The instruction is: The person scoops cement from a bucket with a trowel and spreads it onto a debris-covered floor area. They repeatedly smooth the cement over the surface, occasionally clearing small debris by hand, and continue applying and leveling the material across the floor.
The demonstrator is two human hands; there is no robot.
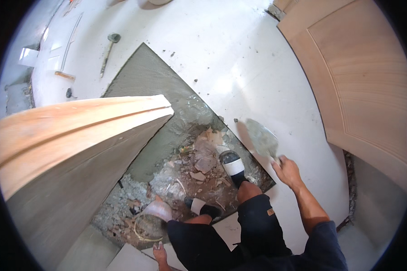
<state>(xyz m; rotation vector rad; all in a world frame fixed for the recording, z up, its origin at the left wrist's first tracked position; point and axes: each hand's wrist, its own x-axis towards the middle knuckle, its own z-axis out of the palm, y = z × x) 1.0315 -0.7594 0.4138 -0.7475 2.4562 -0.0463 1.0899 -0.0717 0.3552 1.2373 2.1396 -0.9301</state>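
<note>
My right hand (287,171) is wrapped round the handle of a trowel (261,137). Its broad blade, smeared with grey mortar, is over the pale floor beside the pit's edge. Low in the view, my left hand (159,252) is closed near the rim of a bucket (157,211). The bucket leans among rubble and has a pale yellow handle; whether my fingers grip that handle cannot be made out. Wet grey mortar (156,156) covers the far part of the floor patch, smooth at the far corner. Broken tile, stones and dirt (203,158) lie nearer me.
A wooden door frame edge (86,117) juts in from the left across the patch. A wooden door (362,72) stands at the right. A long-handled mallet-like tool (108,52) lies on the white floor (212,40). My sandalled feet (233,165) are in the rubble.
</note>
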